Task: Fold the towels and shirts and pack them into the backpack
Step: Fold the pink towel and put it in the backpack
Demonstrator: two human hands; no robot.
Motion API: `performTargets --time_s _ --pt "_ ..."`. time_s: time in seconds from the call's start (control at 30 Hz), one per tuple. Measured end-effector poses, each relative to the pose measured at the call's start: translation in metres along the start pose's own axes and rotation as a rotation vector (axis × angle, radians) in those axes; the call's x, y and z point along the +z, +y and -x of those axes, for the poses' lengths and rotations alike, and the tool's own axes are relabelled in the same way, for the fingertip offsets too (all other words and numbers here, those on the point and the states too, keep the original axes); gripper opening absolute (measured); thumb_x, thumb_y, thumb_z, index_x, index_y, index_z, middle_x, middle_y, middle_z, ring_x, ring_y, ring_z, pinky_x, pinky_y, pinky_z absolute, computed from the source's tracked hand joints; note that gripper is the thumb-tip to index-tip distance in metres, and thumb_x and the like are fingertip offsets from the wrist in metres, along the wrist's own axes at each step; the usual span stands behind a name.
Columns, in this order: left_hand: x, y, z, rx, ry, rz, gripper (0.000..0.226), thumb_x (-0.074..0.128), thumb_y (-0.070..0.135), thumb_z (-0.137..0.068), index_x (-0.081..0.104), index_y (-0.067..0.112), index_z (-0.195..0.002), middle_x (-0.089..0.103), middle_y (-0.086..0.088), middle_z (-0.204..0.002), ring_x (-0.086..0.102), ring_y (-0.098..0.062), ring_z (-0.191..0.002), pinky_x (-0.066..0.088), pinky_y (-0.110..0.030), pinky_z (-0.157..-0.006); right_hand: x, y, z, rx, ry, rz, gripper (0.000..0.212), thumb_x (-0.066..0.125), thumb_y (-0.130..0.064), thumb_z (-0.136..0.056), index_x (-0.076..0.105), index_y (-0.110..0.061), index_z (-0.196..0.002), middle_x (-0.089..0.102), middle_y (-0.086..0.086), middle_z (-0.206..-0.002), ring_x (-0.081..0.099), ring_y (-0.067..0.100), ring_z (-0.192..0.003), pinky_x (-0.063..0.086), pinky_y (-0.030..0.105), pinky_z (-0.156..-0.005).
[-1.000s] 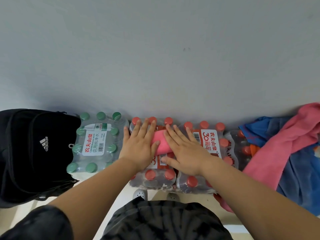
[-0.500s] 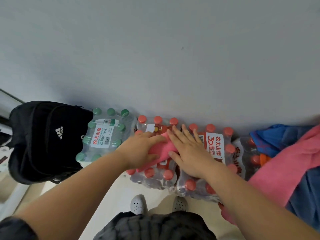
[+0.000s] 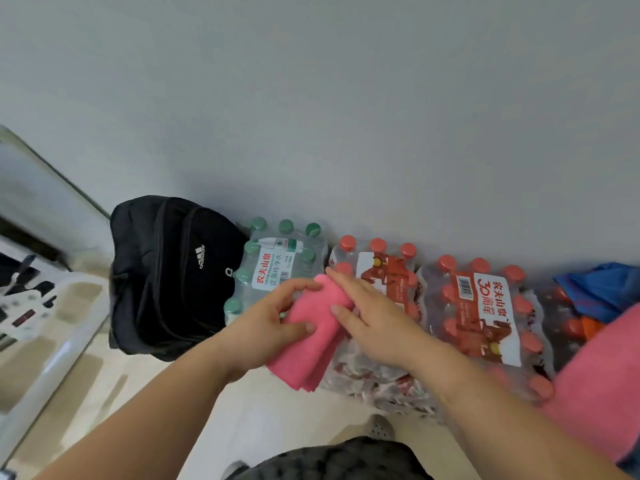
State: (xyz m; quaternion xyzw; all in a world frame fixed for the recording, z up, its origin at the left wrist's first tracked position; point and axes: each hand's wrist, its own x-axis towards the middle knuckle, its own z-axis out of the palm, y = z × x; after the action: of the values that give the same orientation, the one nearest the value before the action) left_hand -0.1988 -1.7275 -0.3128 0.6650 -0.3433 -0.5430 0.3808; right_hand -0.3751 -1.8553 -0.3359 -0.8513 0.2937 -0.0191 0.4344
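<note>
My left hand [image 3: 266,327] grips a small folded pink towel [image 3: 313,344], thumb on top and fingers curled round its left edge. The towel is lifted off the bottle packs and its lower end hangs free. My right hand [image 3: 374,327] lies with straight fingers against the towel's right side. A black backpack [image 3: 169,275] stands against the wall to the left, its zips appearing closed. More clothes lie at the right edge: a blue garment [image 3: 602,292] and a large pink cloth [image 3: 602,372].
Shrink-wrapped packs of bottles line the wall: a green-capped pack [image 3: 277,268] beside the backpack, then red-capped packs [image 3: 481,313] to the right. A white rack [image 3: 38,323] stands at far left. Pale floor lies below, where my shoes [image 3: 381,427] show.
My left hand closed round the pink towel and lifted it off the red-capped pack toward the left. My view swung left, bringing the backpack nearer centre.
</note>
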Motion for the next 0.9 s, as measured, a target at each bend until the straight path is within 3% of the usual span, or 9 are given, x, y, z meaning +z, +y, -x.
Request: performTargets --time_s 0.1,0.2,0.33,0.4,0.47,0.57,0.7,0.77,0.9 --pt "-0.044 -0.017 0.039 0.054 0.031 0.101 0.051 0.067 0.003 -0.092 0.059 0.041 -0.124 0.066 0.002 -0.12 0.068 -0.024 -0.103 0.06 -0.038 -0.081 0.039 -0.051 -0.013 0.009 0.061 -0.175 0.058 0.05 -0.039 -0.103 0.023 -0.045 -0.154 0.032 -0.013 -0.158 0.035 0.003 -0.138 0.032 0.03 -0.116" --pt "-0.093 -0.033 0.079 0.095 0.032 0.063 0.051 0.072 0.005 -0.088 0.061 0.042 -0.121 0.065 0.012 -0.115 0.067 -0.012 -0.096 0.056 -0.027 -0.075 0.085 -0.1 -0.027 -0.017 0.137 -0.299 0.055 0.056 -0.027 -0.101 0.036 -0.046 -0.148 0.044 -0.016 -0.151 0.045 0.003 -0.134 0.042 0.038 -0.113" --pt "-0.157 -0.057 0.129 0.085 0.048 -0.005 0.051 0.076 0.009 -0.085 0.062 0.042 -0.121 0.065 0.012 -0.112 0.066 -0.019 -0.1 0.06 -0.037 -0.084 0.138 -0.162 -0.047 -0.029 0.13 -0.365 0.055 0.062 -0.021 -0.098 0.044 -0.052 -0.14 0.054 -0.018 -0.13 0.062 0.007 -0.113 0.055 0.038 -0.096" --pt "-0.187 -0.067 0.153 0.075 0.08 0.022 0.05 0.075 0.008 -0.086 0.063 0.041 -0.121 0.065 0.008 -0.115 0.066 -0.022 -0.101 0.06 -0.04 -0.083 0.155 -0.187 -0.057 -0.049 0.137 -0.272 0.052 0.061 -0.031 -0.098 0.041 -0.051 -0.142 0.047 -0.02 -0.133 0.058 0.002 -0.112 0.053 0.032 -0.095" --pt "-0.215 -0.078 0.173 0.061 0.128 0.068 0.05 0.075 0.005 -0.085 0.065 0.041 -0.119 0.063 0.007 -0.118 0.067 -0.022 -0.099 0.06 -0.037 -0.079 0.165 -0.203 -0.069 -0.071 0.198 -0.099 0.052 0.059 -0.043 -0.097 0.038 -0.051 -0.145 0.035 -0.019 -0.145 0.045 -0.002 -0.126 0.044 0.029 -0.106" --pt "-0.249 -0.094 0.191 0.015 0.214 0.135 0.05 0.075 0.004 -0.085 0.067 0.04 -0.117 0.064 0.001 -0.116 0.068 -0.028 -0.098 0.06 -0.045 -0.079 0.176 -0.217 -0.091 -0.031 0.19 0.083 0.057 0.058 -0.051 -0.095 0.033 -0.057 -0.145 0.008 -0.013 -0.164 0.015 0.013 -0.15 0.025 0.037 -0.12" --pt "-0.282 -0.104 0.188 -0.028 0.277 0.086 0.047 0.074 0.006 -0.086 0.067 0.044 -0.112 0.063 0.003 -0.115 0.068 -0.023 -0.094 0.059 -0.038 -0.074 0.189 -0.227 -0.123 0.043 0.201 0.423 0.061 0.051 -0.062 -0.094 0.025 -0.056 -0.149 -0.014 0.003 -0.167 -0.007 0.028 -0.154 0.012 0.05 -0.121" --pt "-0.296 -0.104 0.18 -0.041 0.315 -0.003 0.046 0.074 0.009 -0.086 0.066 0.047 -0.11 0.062 0.004 -0.111 0.065 -0.019 -0.089 0.057 -0.034 -0.07 0.191 -0.228 -0.139 0.053 0.224 0.514 0.066 0.051 -0.067 -0.091 0.026 -0.053 -0.15 -0.016 0.007 -0.167 -0.009 0.033 -0.154 0.01 0.054 -0.121" --pt "-0.322 -0.108 0.16 -0.093 0.409 -0.177 0.046 0.072 0.015 -0.085 0.063 0.053 -0.107 0.058 0.004 -0.109 0.063 -0.024 -0.091 0.059 -0.039 -0.067 0.185 -0.221 -0.161 0.104 0.22 0.446 0.085 0.059 -0.064 -0.087 0.013 -0.044 -0.156 -0.011 0.003 -0.168 0.009 0.033 -0.153 0.024 0.055 -0.118"
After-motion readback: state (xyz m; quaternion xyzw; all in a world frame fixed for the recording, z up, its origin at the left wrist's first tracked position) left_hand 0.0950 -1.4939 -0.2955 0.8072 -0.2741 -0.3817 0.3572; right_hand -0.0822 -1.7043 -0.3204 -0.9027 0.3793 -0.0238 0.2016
